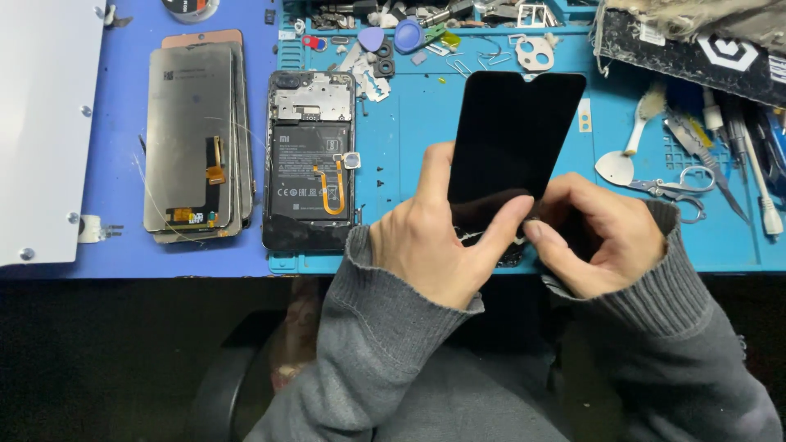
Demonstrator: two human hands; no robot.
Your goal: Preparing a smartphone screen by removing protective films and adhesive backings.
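My left hand [438, 237] holds a black phone screen panel [512, 131] by its lower left edge, thumb up along the side. My right hand [602, 237] pinches the panel's bottom edge, fingers curled against the left hand's fingertips. The panel is tilted up above the blue work mat [409, 139], its notch end pointing away from me. A small pale sliver shows at the panel's bottom edge between my fingers. An opened phone body [309, 160] with its battery and an orange flex cable exposed lies flat on the mat, to the left of my left hand.
A stack of removed display panels [195, 135] lies left of the open phone. A white metal plate [41, 123] fills the far left. Scissors [679, 188], a spatula tool [626, 155], tweezers, picks and small parts crowd the mat's right and back.
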